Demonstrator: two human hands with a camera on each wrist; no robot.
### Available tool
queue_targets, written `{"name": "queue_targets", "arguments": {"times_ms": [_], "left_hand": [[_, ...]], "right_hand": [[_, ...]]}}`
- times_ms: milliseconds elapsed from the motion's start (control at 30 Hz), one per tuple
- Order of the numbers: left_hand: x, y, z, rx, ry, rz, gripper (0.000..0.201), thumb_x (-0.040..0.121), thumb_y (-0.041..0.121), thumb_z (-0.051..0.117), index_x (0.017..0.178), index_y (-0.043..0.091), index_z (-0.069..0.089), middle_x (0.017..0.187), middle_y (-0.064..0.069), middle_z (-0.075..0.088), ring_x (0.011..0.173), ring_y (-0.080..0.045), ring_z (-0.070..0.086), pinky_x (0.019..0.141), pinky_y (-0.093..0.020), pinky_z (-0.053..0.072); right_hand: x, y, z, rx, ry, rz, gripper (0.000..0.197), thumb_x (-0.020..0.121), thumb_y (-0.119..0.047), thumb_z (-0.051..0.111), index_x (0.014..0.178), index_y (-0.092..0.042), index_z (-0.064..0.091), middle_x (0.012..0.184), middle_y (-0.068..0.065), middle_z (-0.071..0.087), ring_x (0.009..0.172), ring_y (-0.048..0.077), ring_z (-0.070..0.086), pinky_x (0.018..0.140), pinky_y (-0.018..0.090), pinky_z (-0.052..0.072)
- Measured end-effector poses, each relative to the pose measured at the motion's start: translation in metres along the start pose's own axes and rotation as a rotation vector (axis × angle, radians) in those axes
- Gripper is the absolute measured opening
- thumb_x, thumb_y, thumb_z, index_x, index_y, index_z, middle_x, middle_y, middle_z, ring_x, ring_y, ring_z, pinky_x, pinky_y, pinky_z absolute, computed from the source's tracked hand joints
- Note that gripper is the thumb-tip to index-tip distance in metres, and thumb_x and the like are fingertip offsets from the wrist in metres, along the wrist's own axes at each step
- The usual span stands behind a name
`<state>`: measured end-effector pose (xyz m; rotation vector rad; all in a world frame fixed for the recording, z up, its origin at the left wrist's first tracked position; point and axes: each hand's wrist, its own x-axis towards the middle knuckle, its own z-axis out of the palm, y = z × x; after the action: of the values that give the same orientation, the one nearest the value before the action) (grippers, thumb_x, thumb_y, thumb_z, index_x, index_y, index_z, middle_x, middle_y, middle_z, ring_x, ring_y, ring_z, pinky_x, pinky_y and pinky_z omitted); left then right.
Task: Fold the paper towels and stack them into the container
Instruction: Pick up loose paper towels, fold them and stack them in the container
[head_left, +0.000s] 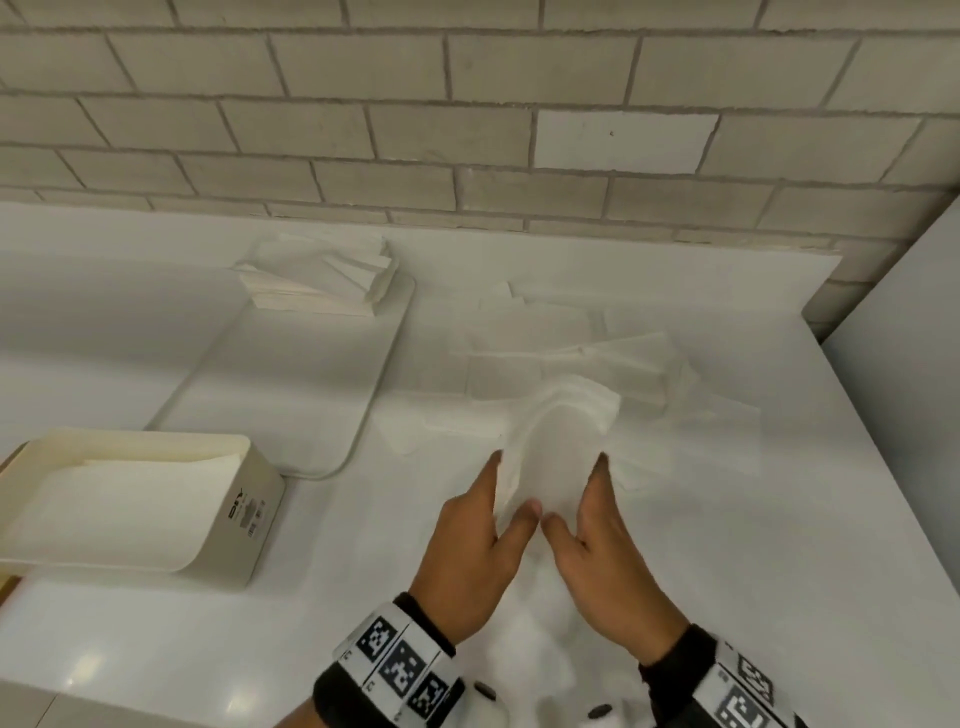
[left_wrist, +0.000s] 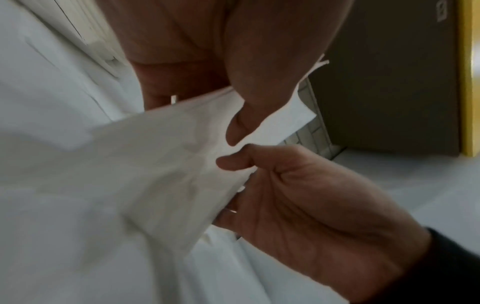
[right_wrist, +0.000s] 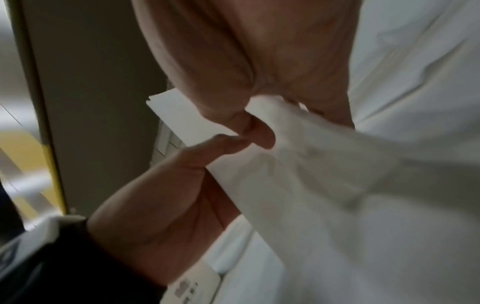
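Observation:
Both hands hold one white paper towel (head_left: 558, 457) just above the counter, bowed over on itself. My left hand (head_left: 514, 483) pinches its left near edge and my right hand (head_left: 576, 491) pinches the right near edge, thumbs almost touching. The left wrist view shows my left thumb (left_wrist: 241, 123) pressed on the towel (left_wrist: 155, 156). In the right wrist view the towel (right_wrist: 324, 168) hangs from my right hand's pinch. The cream container (head_left: 244, 519) stands at the left with folded towels (head_left: 124, 493) inside.
Several loose flat towels (head_left: 571, 338) lie on the counter behind the hands. A white tray (head_left: 291, 384) holds a stack of folded towels (head_left: 317, 283) at its far end. A grey panel (head_left: 904, 389) bounds the right side and a brick wall (head_left: 467, 130) the back.

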<state>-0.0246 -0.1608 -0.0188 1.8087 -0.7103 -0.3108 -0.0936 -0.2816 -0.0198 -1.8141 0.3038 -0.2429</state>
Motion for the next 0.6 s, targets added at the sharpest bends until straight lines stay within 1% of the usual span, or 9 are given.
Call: {"name": "queue_targets", "arguments": {"times_ms": [33,100,167,267,367,433,500,533,600], "left_hand": [[-0.001,-0.003,0.002,0.012,-0.003,-0.025,0.035,0.101,0.018,0.058,0.12,0.046,0.05,0.104,0.026,0.068,0.096,0.005,0.067,0.078,-0.004,0.047],[-0.001,0.0,0.001,0.01,0.026,-0.02,0.029,0.101,0.02,0.058,0.116,0.045,0.055,0.1,0.027,0.072,0.095,0.001,0.069,0.077,-0.005,0.048],[0.003,0.012,-0.003,-0.03,0.067,0.029,0.03,0.102,0.017,0.056,0.122,0.039,0.059,0.105,0.035,0.07,0.102,0.007,0.067,0.084,-0.007,0.048],[0.005,0.017,-0.006,-0.041,0.076,0.057,0.03,0.101,0.018,0.059,0.13,0.024,0.063,0.114,0.029,0.07,0.107,0.008,0.066,0.089,-0.01,0.049],[0.004,0.003,-0.003,0.008,0.027,-0.021,0.028,0.099,0.022,0.063,0.124,0.034,0.062,0.109,0.026,0.072,0.105,0.007,0.067,0.086,-0.008,0.049],[0.003,-0.002,-0.001,0.036,0.014,-0.029,0.027,0.098,0.025,0.064,0.124,0.032,0.062,0.108,0.023,0.073,0.102,0.006,0.068,0.084,-0.01,0.05],[0.006,0.0,-0.001,0.021,0.03,-0.02,0.028,0.099,0.025,0.063,0.126,0.024,0.065,0.105,0.024,0.074,0.099,0.005,0.069,0.082,-0.011,0.052],[0.008,0.003,-0.002,0.022,0.037,-0.011,0.026,0.099,0.025,0.062,0.125,0.025,0.066,0.102,0.027,0.073,0.095,0.006,0.069,0.08,-0.011,0.051],[0.01,0.011,-0.002,0.047,0.032,0.021,0.02,0.101,0.025,0.058,0.118,0.035,0.063,0.099,0.03,0.072,0.088,0.004,0.07,0.076,-0.01,0.051]], "right_hand": [[-0.001,0.008,0.001,-0.018,-0.027,0.037,0.063,0.1,-0.003,0.044,0.113,-0.06,0.022,0.126,-0.021,0.042,0.117,-0.017,0.042,0.085,-0.003,0.036],[-0.003,0.009,0.001,-0.011,-0.016,0.042,0.062,0.1,-0.003,0.043,0.114,-0.061,0.025,0.124,-0.027,0.045,0.12,-0.008,0.046,0.087,0.001,0.041],[-0.002,0.002,-0.001,0.02,0.063,-0.006,0.062,0.101,-0.002,0.042,0.122,-0.06,0.029,0.125,-0.03,0.049,0.119,-0.009,0.05,0.092,0.003,0.04],[0.0,-0.003,-0.009,0.042,0.118,-0.052,0.055,0.101,-0.004,0.045,0.121,-0.054,0.034,0.12,-0.031,0.055,0.112,-0.012,0.054,0.087,0.001,0.04],[-0.001,0.009,-0.014,-0.008,0.07,0.012,0.048,0.098,-0.004,0.051,0.114,-0.047,0.036,0.115,-0.021,0.058,0.105,-0.004,0.059,0.079,0.005,0.045],[-0.003,0.013,-0.016,-0.033,0.071,0.034,0.045,0.097,-0.005,0.052,0.113,-0.044,0.037,0.112,-0.02,0.059,0.103,-0.002,0.06,0.078,0.008,0.048],[-0.002,0.013,-0.017,-0.044,0.096,0.02,0.041,0.097,-0.004,0.052,0.114,-0.04,0.039,0.108,-0.024,0.061,0.103,-0.003,0.061,0.08,0.011,0.05],[-0.001,0.012,-0.017,-0.044,0.107,0.013,0.039,0.098,-0.004,0.052,0.114,-0.037,0.041,0.108,-0.024,0.061,0.103,-0.001,0.061,0.083,0.014,0.051],[-0.001,0.009,-0.017,-0.043,0.12,-0.008,0.036,0.098,-0.005,0.051,0.115,-0.036,0.042,0.111,-0.021,0.062,0.106,0.0,0.062,0.088,0.018,0.052]]}}
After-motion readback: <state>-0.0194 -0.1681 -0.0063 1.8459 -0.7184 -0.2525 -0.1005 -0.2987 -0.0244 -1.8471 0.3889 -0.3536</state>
